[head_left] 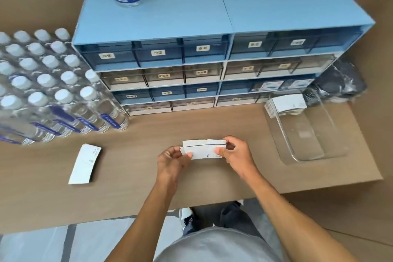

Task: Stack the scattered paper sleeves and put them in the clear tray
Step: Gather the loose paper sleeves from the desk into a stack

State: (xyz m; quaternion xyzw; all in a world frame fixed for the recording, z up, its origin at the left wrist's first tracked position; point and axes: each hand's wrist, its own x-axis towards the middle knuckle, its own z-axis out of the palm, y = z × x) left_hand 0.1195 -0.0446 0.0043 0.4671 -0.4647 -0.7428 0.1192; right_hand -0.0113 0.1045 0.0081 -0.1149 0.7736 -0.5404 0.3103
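Both hands (172,160) (236,154) – sleeve stack (204,149) ends

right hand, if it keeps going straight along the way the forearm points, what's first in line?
The right hand points up and left, already gripping the stack of paper sleeves with the left hand. Past that, bare table, then probably the blue drawer unit; depth is unclear.

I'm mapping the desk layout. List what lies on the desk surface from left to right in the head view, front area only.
Pack of water bottles → loose stack of paper sleeves → left hand → held sleeves → right hand → clear tray, with sleeves already in its far end.
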